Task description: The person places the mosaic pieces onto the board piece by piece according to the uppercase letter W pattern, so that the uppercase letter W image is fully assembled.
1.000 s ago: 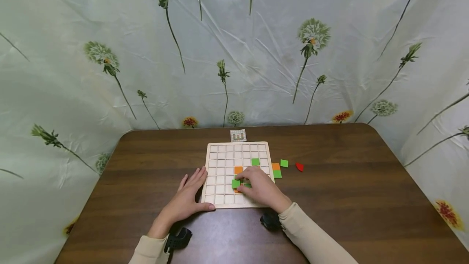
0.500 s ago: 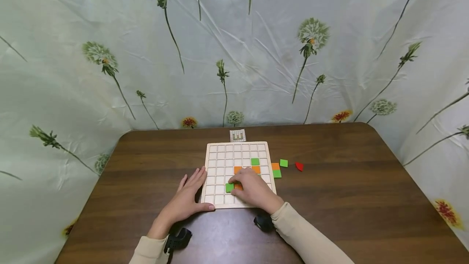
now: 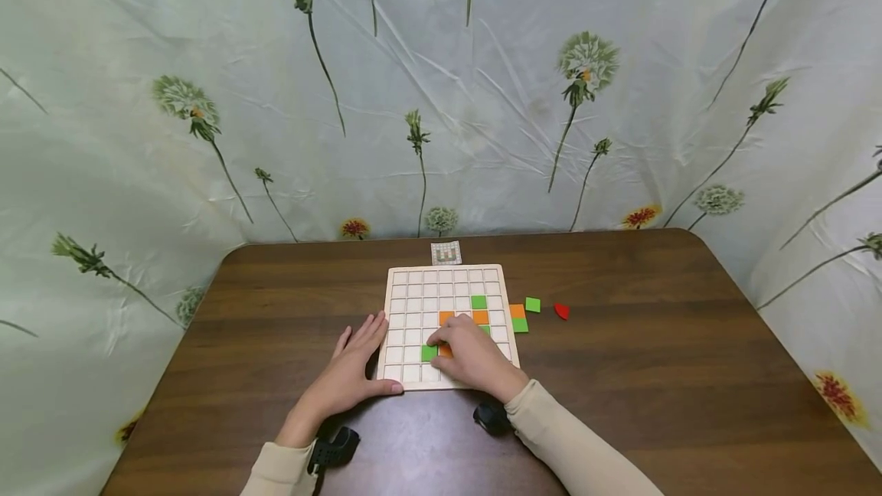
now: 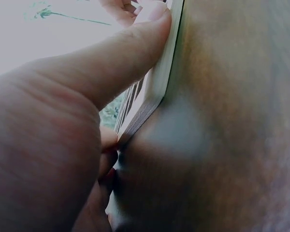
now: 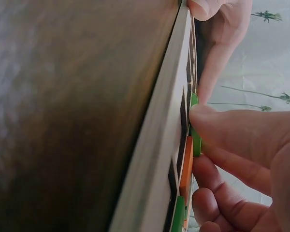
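The right hand (image 5: 261, 140) pinches a green tile (image 5: 196, 137) beside an orange tile (image 5: 186, 169).

Indoors here, and it's small screened-off tabletop setup; home, studio or lab, cannot tell which. Up top, pale fabric (image 3: 496, 136) fills frame edge to edge, dandelion print all over, creases raking through upper middle, sides wrapping round at left and right like booth walls. Below, dark wood-grain bench (image 3: 620, 358), far corners rounded, soft sheen at bottom centre. Gridded board (image 3: 406, 305) at middle, play-table look; black wrist device (image 3: 335, 450), lower left, says recording spot.
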Demonstrator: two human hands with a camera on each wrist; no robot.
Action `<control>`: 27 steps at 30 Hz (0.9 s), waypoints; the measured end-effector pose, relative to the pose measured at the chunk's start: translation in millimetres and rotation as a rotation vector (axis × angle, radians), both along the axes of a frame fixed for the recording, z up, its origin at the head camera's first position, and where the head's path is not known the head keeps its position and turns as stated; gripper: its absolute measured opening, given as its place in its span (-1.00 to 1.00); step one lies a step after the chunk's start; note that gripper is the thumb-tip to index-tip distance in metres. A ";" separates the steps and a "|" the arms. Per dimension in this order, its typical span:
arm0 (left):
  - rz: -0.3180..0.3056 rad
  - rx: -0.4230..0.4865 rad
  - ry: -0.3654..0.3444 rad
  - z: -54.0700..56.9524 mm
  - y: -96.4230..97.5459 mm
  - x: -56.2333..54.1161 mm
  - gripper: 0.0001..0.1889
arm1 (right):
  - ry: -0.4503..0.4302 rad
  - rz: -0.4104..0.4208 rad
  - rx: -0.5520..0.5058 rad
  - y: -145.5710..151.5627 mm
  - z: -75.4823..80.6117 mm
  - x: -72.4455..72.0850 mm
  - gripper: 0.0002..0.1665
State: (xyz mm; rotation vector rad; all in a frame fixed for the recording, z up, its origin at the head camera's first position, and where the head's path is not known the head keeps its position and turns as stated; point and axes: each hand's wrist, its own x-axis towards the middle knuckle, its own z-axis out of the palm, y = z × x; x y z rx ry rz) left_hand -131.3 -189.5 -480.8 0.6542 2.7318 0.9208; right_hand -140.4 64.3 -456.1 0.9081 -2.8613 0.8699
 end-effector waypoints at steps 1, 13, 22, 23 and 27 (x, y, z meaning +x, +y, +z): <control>-0.001 -0.001 0.000 -0.1 0.0 0.0 0.21 | -0.002 -0.001 0.003 0.0 -0.5 0.1 -0.79; -0.001 0.009 0.025 0.3 0.9 0.7 0.20 | -0.025 -0.007 -0.013 4.0 0.3 2.7 -0.73; 0.001 0.009 0.019 -0.6 1.2 0.7 0.20 | -0.063 -0.045 -0.073 23.3 9.3 3.3 -0.70; 0.002 0.008 0.019 -0.7 1.2 0.4 0.20 | -0.065 -0.053 -0.078 26.4 10.0 2.6 -0.70; 0.003 0.002 0.017 -0.9 1.4 -0.5 0.21 | -0.064 -0.100 -0.089 39.4 9.7 -0.2 -0.69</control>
